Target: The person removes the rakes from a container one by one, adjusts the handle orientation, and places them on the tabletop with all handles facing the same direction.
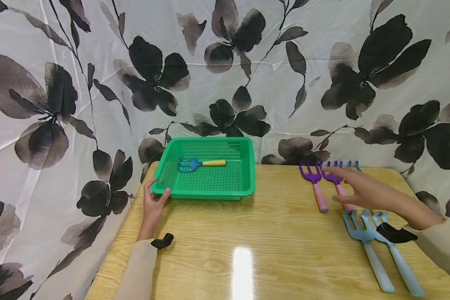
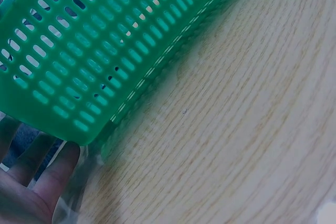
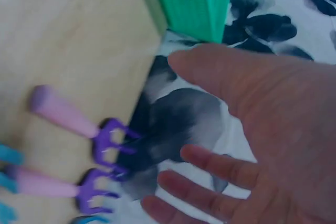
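My left hand (image 1: 152, 208) grips the near left corner of a green plastic basket (image 1: 210, 195), thumb at the front and fingers at the side. Inside it lies a small blue garden fork with a yellow handle (image 1: 213, 163). Over at the right, my right hand (image 1: 373, 191) hovers above the garden forks with its fingers spread and nothing held. Closest to it are a purple fork with a pink handle (image 1: 331, 177), partly covered by the hand, and a matching purple fork (image 1: 316, 188) to its left. Blue tines (image 1: 352, 164) show behind the hand; their handle is hidden.
Two larger pale blue forks (image 1: 376, 262) lie at the right front, partly under the right forearm. The wooden table (image 1: 285, 233) reflects a bright light near its front. A floral cloth (image 1: 217, 83) hangs behind and along the left side.
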The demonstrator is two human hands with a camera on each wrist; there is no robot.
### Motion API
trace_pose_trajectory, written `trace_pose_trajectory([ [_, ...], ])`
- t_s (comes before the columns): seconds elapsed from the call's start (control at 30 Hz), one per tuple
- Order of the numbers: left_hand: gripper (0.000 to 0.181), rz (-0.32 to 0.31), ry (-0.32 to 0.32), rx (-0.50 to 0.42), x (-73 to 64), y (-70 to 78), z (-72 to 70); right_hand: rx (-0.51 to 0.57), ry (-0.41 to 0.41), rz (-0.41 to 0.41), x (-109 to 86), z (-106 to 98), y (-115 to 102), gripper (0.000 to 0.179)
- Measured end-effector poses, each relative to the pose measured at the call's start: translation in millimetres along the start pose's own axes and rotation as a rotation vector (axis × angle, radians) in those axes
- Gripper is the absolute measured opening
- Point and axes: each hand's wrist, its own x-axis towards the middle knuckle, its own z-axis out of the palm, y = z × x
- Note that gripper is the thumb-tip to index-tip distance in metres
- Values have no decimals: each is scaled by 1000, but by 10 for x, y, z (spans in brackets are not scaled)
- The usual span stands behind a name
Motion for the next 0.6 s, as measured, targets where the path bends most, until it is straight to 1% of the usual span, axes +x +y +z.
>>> trace_pose_trajectory([
  [0.1,72,7,-9,-3,-42,88,28,-4,-3,-68,222,-108,-68,78],
  [0.2,72,12,-14,9,-58,113,35,4,-23,-120,426,-214,-133,78],
  [0.33,73,11,-10,30,-60,114,26,43,-73,-145,687,-319,-222,78],
  [0.43,73,6,-4,33,-45,93,15,64,-94,-148,901,-347,-284,77],
  [0.6,73,-6,10,16,49,-95,-24,47,-93,-179,1233,-327,-373,80],
])
